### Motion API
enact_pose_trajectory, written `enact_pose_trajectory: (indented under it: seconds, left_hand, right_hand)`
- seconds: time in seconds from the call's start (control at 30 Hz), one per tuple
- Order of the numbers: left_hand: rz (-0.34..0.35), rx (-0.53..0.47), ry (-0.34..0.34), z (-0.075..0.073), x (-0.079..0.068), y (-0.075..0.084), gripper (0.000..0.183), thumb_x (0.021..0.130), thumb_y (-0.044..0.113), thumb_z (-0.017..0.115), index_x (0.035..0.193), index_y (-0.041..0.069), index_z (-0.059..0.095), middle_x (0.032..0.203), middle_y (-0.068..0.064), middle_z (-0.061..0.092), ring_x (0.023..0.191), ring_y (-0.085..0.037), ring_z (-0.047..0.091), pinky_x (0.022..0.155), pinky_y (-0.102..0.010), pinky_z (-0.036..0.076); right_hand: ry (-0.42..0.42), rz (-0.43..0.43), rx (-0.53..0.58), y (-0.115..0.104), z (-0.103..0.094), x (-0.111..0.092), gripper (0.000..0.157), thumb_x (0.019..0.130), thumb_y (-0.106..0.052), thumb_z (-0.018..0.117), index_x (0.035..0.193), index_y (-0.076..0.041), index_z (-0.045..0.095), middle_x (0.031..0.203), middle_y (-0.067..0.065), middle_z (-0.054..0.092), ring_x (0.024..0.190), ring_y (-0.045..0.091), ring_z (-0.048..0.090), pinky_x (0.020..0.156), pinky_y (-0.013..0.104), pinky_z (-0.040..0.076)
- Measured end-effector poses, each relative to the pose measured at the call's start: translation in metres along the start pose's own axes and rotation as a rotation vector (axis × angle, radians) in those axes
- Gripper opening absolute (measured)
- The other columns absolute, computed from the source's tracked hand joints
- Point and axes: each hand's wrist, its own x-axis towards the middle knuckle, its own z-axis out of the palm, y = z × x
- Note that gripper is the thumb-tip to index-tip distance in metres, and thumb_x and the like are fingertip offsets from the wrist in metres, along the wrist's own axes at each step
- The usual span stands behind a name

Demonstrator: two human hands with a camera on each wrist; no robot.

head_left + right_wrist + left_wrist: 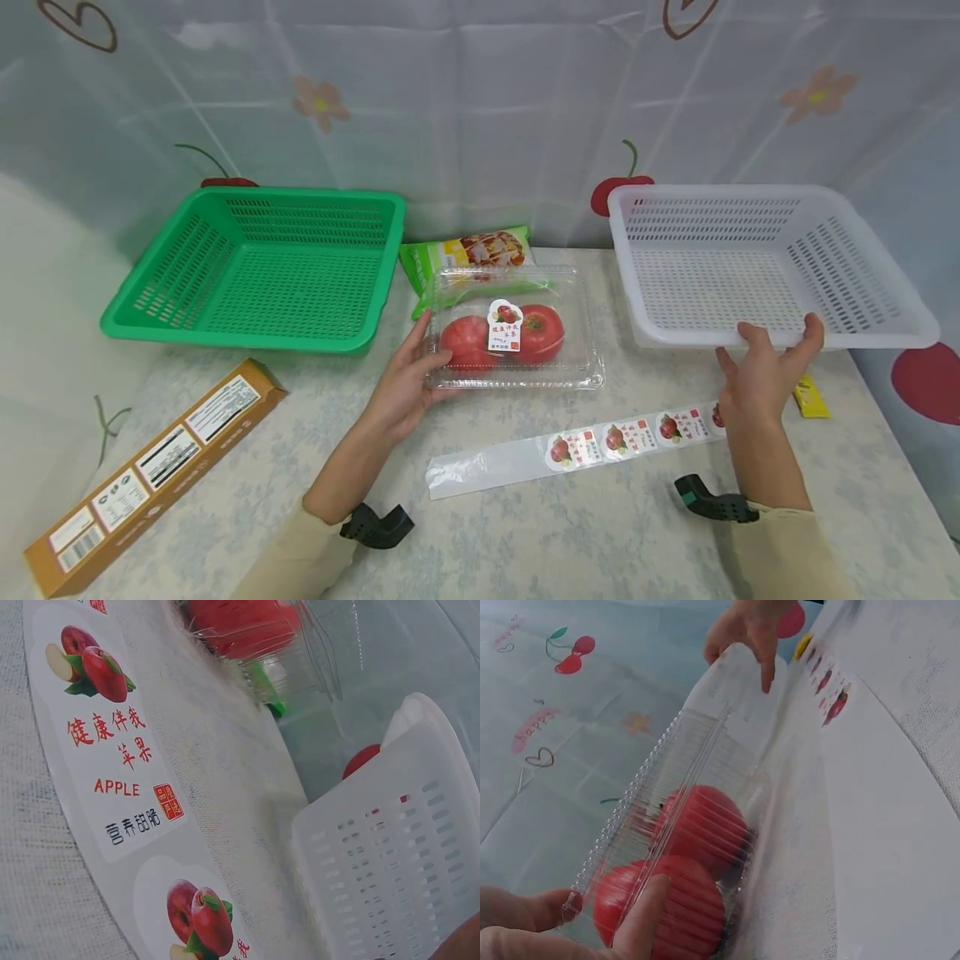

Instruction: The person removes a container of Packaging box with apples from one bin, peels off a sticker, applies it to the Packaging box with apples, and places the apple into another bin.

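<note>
In the head view my left hand [405,383] grips the left side of a clear plastic box [585,333], its thumb over the lid and its fingers at the side. Inside are two red tomatoes [542,333], and a white label with an apple picture [504,335] is stuck on the lid. The left wrist view shows the thumb [643,919] pressed along the ridged plastic over one tomato. My right hand [765,379] holds the front rim of a white slotted basket [712,337], with fingertips over the rim. Only a bit of this hand shows in the right wrist view.
A strip of apple stickers [495,467] lies in front. Behind the box is a green food packet [420,267]. The green basket [247,337] stands at the left, a long brown carton [157,483] before it. A small yellow packet [810,397] lies by my right wrist.
</note>
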Motion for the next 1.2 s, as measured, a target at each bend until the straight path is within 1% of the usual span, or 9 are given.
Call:
enact_pose_trajectory:
  seconds: [0.13, 0.3, 0.5, 0.63, 0.73, 0.87, 0.97, 1.07, 1.2]
  left_hand:
    - [0.0, -0.02, 0.026, 0.002, -0.001, 0.0, 0.077, 0.099, 0.0, 0.05, 0.158, 0.035, 0.017, 0.163, -0.009, -0.001, 0.141, -0.034, 0.027, 0.088, -0.05, 0.051]
    - [0.005, -0.067, 0.052, 0.005, -0.004, 0.0, 0.077, 0.099, -0.001, 0.05, 0.158, 0.036, 0.018, 0.163, -0.008, 0.004, 0.143, -0.034, 0.022, 0.085, -0.049, 0.053]
    - [-0.008, -0.137, 0.044, 0.009, -0.012, 0.001, 0.078, 0.099, -0.001, 0.05, 0.159, 0.035, 0.015, 0.162, -0.012, 0.009, 0.142, -0.036, 0.026, 0.08, -0.047, 0.055]
    - [0.008, -0.164, 0.041, 0.015, -0.019, 0.006, 0.077, 0.099, 0.001, 0.051, 0.159, 0.035, 0.016, 0.161, -0.012, 0.012, 0.14, -0.035, 0.028, 0.08, -0.047, 0.055]
    - [0.041, -0.185, 0.045, 0.022, -0.023, 0.011, 0.076, 0.098, 0.002, 0.051, 0.159, 0.034, 0.017, 0.161, -0.01, 0.012, 0.14, -0.033, 0.028, 0.082, -0.049, 0.054]
    - [0.088, -0.242, 0.059, 0.033, -0.029, 0.018, 0.076, 0.098, 0.002, 0.05, 0.159, 0.033, 0.017, 0.161, -0.008, 0.01, 0.141, -0.031, 0.026, 0.085, -0.052, 0.052]
    - [0.119, -0.269, 0.06, 0.042, -0.032, 0.023, 0.075, 0.098, 0.002, 0.05, 0.158, 0.034, 0.018, 0.161, -0.006, 0.011, 0.141, -0.029, 0.024, 0.087, -0.052, 0.052]
    - [0.143, -0.272, 0.048, 0.052, -0.032, 0.029, 0.075, 0.098, 0.002, 0.05, 0.158, 0.035, 0.019, 0.159, -0.005, 0.015, 0.14, -0.029, 0.026, 0.086, -0.05, 0.053]
    - [0.145, -0.276, 0.029, 0.07, -0.03, 0.035, 0.073, 0.098, 0.002, 0.049, 0.157, 0.035, 0.021, 0.157, -0.006, 0.017, 0.138, -0.029, 0.03, 0.085, -0.05, 0.053]
  right_hand:
    - [-0.002, -0.006, -0.012, 0.001, 0.0, -0.001, 0.072, 0.097, -0.001, 0.056, 0.148, -0.042, 0.024, 0.149, -0.011, 0.033, 0.135, 0.021, 0.038, 0.112, 0.053, 0.025]
    - [-0.001, -0.004, -0.02, 0.001, 0.0, -0.002, 0.072, 0.097, -0.002, 0.055, 0.148, -0.042, 0.024, 0.149, -0.011, 0.033, 0.135, 0.02, 0.038, 0.112, 0.051, 0.026]
    - [0.007, -0.008, -0.043, 0.003, -0.002, -0.003, 0.072, 0.097, -0.003, 0.056, 0.148, -0.042, 0.023, 0.15, -0.011, 0.032, 0.136, 0.02, 0.037, 0.112, 0.05, 0.028]
    - [0.003, -0.022, -0.03, 0.004, -0.001, -0.004, 0.072, 0.097, -0.003, 0.056, 0.148, -0.042, 0.024, 0.148, -0.01, 0.034, 0.134, 0.02, 0.04, 0.112, 0.05, 0.028]
    - [-0.005, -0.032, -0.017, 0.004, 0.0, -0.004, 0.07, 0.097, -0.004, 0.056, 0.147, -0.042, 0.026, 0.147, -0.009, 0.038, 0.132, 0.021, 0.043, 0.112, 0.05, 0.027]
    - [-0.014, -0.038, -0.013, 0.003, 0.002, -0.003, 0.069, 0.097, -0.004, 0.056, 0.147, -0.041, 0.026, 0.146, -0.008, 0.041, 0.131, 0.021, 0.045, 0.112, 0.05, 0.027]
    - [-0.008, -0.023, -0.026, 0.003, 0.003, -0.002, 0.071, 0.097, -0.005, 0.057, 0.147, -0.043, 0.025, 0.147, -0.01, 0.039, 0.132, 0.02, 0.043, 0.112, 0.049, 0.027]
    - [0.005, -0.005, -0.064, 0.002, 0.003, -0.001, 0.072, 0.097, -0.007, 0.057, 0.147, -0.045, 0.023, 0.148, -0.012, 0.034, 0.134, 0.019, 0.041, 0.112, 0.048, 0.029]
    - [0.028, 0.01, -0.112, 0.002, 0.001, 0.001, 0.073, 0.098, -0.008, 0.057, 0.147, -0.047, 0.021, 0.15, -0.014, 0.03, 0.135, 0.018, 0.039, 0.11, 0.045, 0.033]
